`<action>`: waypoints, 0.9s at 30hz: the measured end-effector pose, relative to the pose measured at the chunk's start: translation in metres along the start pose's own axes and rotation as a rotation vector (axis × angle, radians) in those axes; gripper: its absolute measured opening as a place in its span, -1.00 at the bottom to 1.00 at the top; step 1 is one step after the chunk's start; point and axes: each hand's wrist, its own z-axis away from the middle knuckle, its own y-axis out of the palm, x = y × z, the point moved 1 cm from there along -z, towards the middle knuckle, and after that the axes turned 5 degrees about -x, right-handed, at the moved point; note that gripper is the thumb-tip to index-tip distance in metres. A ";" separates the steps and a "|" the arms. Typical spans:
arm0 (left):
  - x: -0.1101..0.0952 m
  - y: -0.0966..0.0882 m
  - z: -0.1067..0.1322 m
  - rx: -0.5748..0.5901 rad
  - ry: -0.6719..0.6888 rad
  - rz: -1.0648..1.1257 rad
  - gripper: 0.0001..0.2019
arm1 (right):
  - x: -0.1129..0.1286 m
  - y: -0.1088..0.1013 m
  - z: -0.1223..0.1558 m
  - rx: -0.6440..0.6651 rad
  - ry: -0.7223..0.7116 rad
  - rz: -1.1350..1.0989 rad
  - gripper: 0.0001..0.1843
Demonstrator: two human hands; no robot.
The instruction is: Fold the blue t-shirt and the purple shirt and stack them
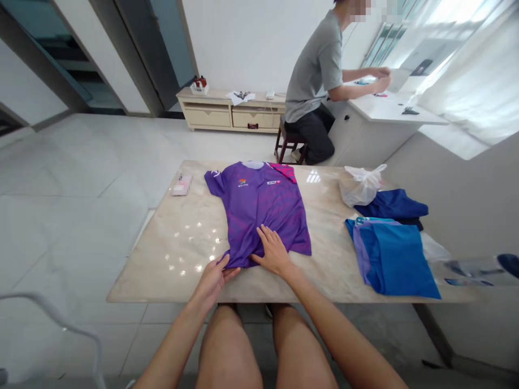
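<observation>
A purple sports shirt (261, 208) lies spread flat on the marble table (182, 243), collar pointing away from me. My left hand (213, 280) pinches the shirt's near left hem corner at the table's front edge. My right hand (273, 250) rests flat on the lower hem with its fingers spread, pressing the fabric down.
Folded blue garments (391, 254) and a darker blue one (393, 204) lie at the right, beside a white plastic bag (360, 185). A small pink item (181, 184) sits at the table's far left. Another person (320, 81) sits at a white desk behind. A low cabinet (231, 111) stands by the wall.
</observation>
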 end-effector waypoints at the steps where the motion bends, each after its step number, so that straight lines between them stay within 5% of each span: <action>1: -0.002 -0.007 -0.005 -0.017 0.010 0.003 -0.96 | -0.008 0.003 -0.001 0.002 0.001 0.006 0.02; 7: -0.004 -0.062 -0.011 -0.216 0.093 -0.007 -0.90 | -0.081 -0.023 0.050 -0.120 0.183 0.129 -0.18; 11: 0.013 -0.083 0.006 -0.267 0.104 -0.240 -0.83 | -0.089 -0.040 0.105 -0.064 0.213 0.129 -0.29; 14: 0.015 -0.082 0.038 -0.246 0.283 -0.405 -0.75 | -0.055 -0.057 0.136 -0.060 0.305 0.029 -0.39; 17: 0.011 -0.075 0.088 0.009 0.413 -0.574 -0.71 | 0.009 -0.083 0.161 -0.122 0.373 -0.322 -0.44; 20: 0.014 -0.069 0.143 0.189 0.583 -0.785 -0.65 | 0.080 -0.109 0.183 -0.095 0.287 -0.694 -0.47; 23: 0.030 -0.063 0.187 0.138 0.926 -0.964 -0.70 | 0.131 -0.123 0.208 -0.207 0.178 -0.586 -0.62; 27: 0.056 -0.057 0.216 -0.059 1.252 -1.140 -0.65 | 0.157 -0.116 0.239 -0.458 0.189 -0.320 -0.58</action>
